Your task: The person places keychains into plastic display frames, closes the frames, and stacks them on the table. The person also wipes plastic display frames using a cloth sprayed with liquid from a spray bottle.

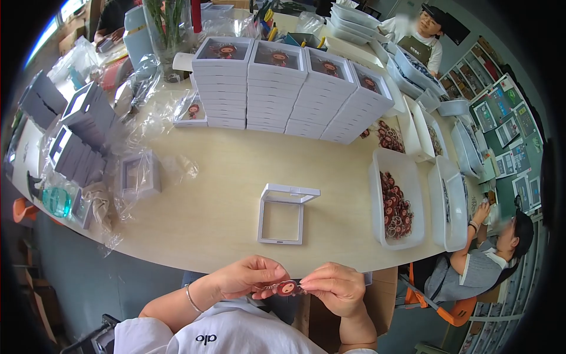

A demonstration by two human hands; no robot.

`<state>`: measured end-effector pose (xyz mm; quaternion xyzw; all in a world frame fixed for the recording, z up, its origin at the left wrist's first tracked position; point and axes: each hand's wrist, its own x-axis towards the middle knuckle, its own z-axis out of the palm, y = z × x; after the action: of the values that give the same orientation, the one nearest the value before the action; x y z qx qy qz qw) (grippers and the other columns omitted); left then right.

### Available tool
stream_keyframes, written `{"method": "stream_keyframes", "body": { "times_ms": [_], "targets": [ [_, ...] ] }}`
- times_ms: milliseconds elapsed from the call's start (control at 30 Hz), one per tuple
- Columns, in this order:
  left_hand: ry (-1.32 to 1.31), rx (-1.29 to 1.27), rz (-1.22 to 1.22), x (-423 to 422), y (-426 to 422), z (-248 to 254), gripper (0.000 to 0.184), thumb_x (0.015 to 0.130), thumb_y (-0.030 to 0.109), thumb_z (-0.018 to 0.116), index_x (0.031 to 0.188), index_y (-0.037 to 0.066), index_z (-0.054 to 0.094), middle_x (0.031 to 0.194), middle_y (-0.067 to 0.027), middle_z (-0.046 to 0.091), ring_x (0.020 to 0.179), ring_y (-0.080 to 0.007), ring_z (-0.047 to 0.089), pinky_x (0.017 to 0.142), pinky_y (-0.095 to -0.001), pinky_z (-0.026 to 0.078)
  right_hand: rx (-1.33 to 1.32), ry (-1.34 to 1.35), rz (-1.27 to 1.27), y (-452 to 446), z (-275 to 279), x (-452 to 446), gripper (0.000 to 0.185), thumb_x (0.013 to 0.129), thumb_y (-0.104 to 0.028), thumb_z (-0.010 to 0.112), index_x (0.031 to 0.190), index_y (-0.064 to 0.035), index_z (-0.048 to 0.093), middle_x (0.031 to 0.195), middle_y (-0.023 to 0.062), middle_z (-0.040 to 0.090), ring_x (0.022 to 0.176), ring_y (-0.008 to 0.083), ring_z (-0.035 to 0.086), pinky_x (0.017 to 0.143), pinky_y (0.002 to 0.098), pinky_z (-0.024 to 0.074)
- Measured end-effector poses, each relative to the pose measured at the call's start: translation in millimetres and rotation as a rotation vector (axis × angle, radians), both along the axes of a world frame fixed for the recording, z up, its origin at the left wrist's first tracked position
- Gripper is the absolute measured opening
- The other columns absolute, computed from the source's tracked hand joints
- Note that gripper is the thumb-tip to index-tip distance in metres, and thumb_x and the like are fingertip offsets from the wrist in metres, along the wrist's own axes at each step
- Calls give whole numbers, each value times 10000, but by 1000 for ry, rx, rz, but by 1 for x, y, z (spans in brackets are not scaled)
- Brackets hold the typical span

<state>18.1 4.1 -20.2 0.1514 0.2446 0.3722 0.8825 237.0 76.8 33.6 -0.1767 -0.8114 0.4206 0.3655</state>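
Observation:
Above my lap, a red keychain charm with a small face (287, 288) is stretched between both hands. My left hand (250, 276) pinches its metal chain end between thumb and fingers. On the other side, my right hand (337, 288) is closed on the charm's opposite end; the fingertips partly hide what they grip. Just beyond my hands on the table stands a white display frame box (261, 223), its lid (290, 192) raised. To its right, a translucent bin (417, 227) holds a heap of similar red keychains (396, 203).
Tall stacks of white boxes (274, 88) with charms on top stand at the back. Grey boxes (79, 156) and plastic wrap (141, 121) crowd the left. More bins (445, 206) line the right side. Co-workers sit at the far right (489, 259) and back right (421, 44).

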Motion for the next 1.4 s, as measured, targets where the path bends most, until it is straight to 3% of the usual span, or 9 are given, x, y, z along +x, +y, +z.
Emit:
{"method": "stream_keyframes", "body": {
  "times_ms": [133,167,267,367,567,667,800,900,1400],
  "targets": [
    [201,-17,191,-12,0,5,263,966,191,602,1049,-49,669,807,-84,665,690,-120,629,584,-227,501,-67,8,-145,10,-8,4,144,738,34,768,872,3,723,853,103,701,713,198,677,603,272,542],
    [223,5,216,-15,1,5,206,956,127,606,1028,-50,683,784,-80,669,719,-135,656,611,-239,530,-94,11,-179,12,-14,4,134,747,49,759,870,6,726,848,107,703,714,190,677,604,264,535],
    [289,20,333,-18,8,7,140,928,56,630,990,-50,696,786,-81,679,703,-138,658,624,-235,535,-146,26,-242,17,-25,1,130,751,63,750,869,13,728,846,114,702,715,184,675,602,265,531],
    [349,47,396,-20,18,5,150,908,87,673,1000,-25,712,815,-61,691,736,-117,645,656,-244,539,-156,83,-260,23,-35,0,129,748,68,751,864,17,728,843,115,701,716,182,672,599,261,528],
    [996,163,470,-17,42,2,98,871,52,707,908,-38,707,764,-58,690,690,-91,631,622,-224,525,26,72,-201,41,-41,-8,212,714,88,754,907,9,718,859,114,691,708,215,670,584,280,540],
    [1257,156,551,-10,57,-4,76,861,36,708,876,-37,699,766,-41,688,689,-65,609,616,-213,505,288,4,-209,50,-51,-15,238,704,74,756,928,10,707,901,105,679,719,224,662,591,294,547],
    [1313,183,847,2,69,-25,88,818,27,737,852,-19,670,724,-42,684,647,-71,607,586,-223,491,536,-101,-152,58,-63,-18,238,714,46,748,945,19,697,943,107,659,754,224,649,598,301,545],
    [1339,192,925,8,73,-30,144,804,8,749,796,0,606,697,-27,653,626,-64,582,571,-219,482,624,-134,-133,60,-68,-18,247,714,53,731,956,20,698,951,115,652,763,230,642,579,309,538],
    [1507,233,866,10,79,-36,235,781,22,764,762,21,530,658,-27,599,579,-82,551,540,-230,463,660,-141,-119,70,-78,-15,268,732,29,720,993,37,666,966,115,642,779,221,631,612,301,551]
  ]
}}
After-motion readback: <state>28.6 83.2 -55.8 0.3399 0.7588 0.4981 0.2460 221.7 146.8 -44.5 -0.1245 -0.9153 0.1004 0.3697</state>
